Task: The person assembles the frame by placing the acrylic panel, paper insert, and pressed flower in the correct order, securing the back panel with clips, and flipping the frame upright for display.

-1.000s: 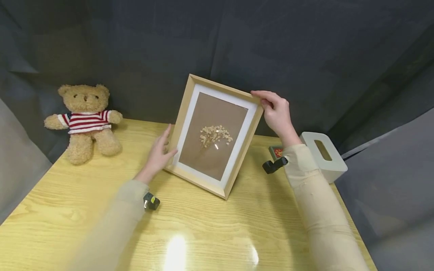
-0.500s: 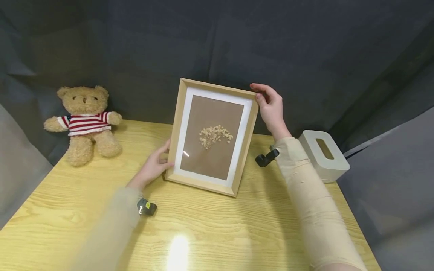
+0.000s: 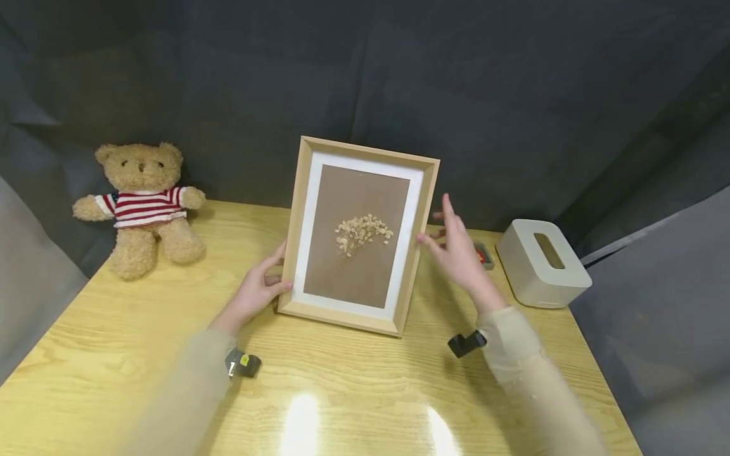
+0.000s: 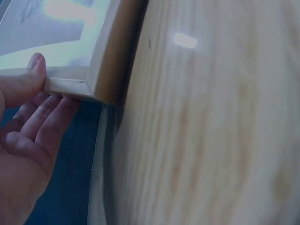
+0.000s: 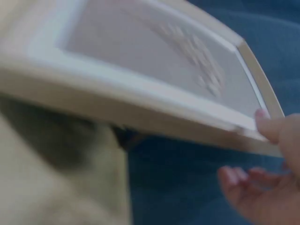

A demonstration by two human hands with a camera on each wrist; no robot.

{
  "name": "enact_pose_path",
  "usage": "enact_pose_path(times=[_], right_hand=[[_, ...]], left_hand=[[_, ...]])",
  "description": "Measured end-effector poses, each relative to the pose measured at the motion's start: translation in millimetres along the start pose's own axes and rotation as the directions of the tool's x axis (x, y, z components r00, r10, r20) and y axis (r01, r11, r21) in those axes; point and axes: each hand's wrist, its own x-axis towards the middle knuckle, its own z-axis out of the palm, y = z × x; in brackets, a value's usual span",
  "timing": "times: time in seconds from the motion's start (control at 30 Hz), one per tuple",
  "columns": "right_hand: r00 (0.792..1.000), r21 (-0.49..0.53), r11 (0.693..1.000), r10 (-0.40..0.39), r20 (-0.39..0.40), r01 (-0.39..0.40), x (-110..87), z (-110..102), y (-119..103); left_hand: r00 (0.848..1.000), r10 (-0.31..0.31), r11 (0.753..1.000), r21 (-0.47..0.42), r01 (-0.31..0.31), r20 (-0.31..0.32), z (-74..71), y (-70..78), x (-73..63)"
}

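Note:
A picture frame [image 3: 356,234] in light wood, with a white mat and a spray of small pale flowers on brown, stands on the table, leaning back and tilted slightly clockwise. My left hand [image 3: 253,294] grips its lower left side. The left wrist view has the thumb [image 4: 36,63] on the front and the fingers [image 4: 44,117] behind. Beside the right side is my right hand [image 3: 456,253], fingers extended and spread, thumb at the frame's edge. In the blurred right wrist view its thumb [image 5: 267,126] overlaps the front, while the other fingers [image 5: 248,185] stay apart from the frame.
A teddy bear [image 3: 142,209] in a striped shirt sits at the table's back left. On the right stand a white tissue box [image 3: 536,266] and, partly behind my right hand, a small green-rimmed item [image 3: 485,256]. A dark curtain [image 3: 365,69] hangs behind the wooden table [image 3: 353,392].
The frame has turned counterclockwise, closer to upright. My left hand has taken hold of its lower left side. My right hand has left the top right corner and moved down the right side.

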Motion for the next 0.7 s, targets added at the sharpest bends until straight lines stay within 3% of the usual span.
enact_pose_path(times=[0.13, 0.27, 0.4, 0.53, 0.7], right_hand=[[0.986, -0.009, 0.999, 0.037, 0.162, -0.036, -39.9, 24, 8], [0.986, 0.032, 0.999, 0.0, 0.169, -0.006, -56.1, 43, 15], [0.995, 0.063, 0.998, -0.001, 0.102, -0.005, -51.6, 47, 18], [0.995, 0.072, 0.996, 0.037, 0.097, -0.044, -41.3, 42, 25], [0.993, 0.034, 0.996, 0.085, 0.077, -0.088, -33.0, 29, 38]], left_hand=[[1.0, -0.013, 1.0, -0.015, 0.013, 0.004, -0.2, 1.0, -0.9], [1.0, -0.012, 1.0, -0.005, 0.012, 0.01, -0.3, 1.2, 0.8], [0.999, 0.029, 0.999, 0.037, -0.03, 0.019, 1.5, -1.4, 5.4], [0.996, 0.073, 0.99, 0.12, -0.078, 0.043, 8.2, -0.9, 12.7], [0.997, 0.051, 0.965, 0.256, -0.062, 0.049, 22.7, 9.9, 24.4]])
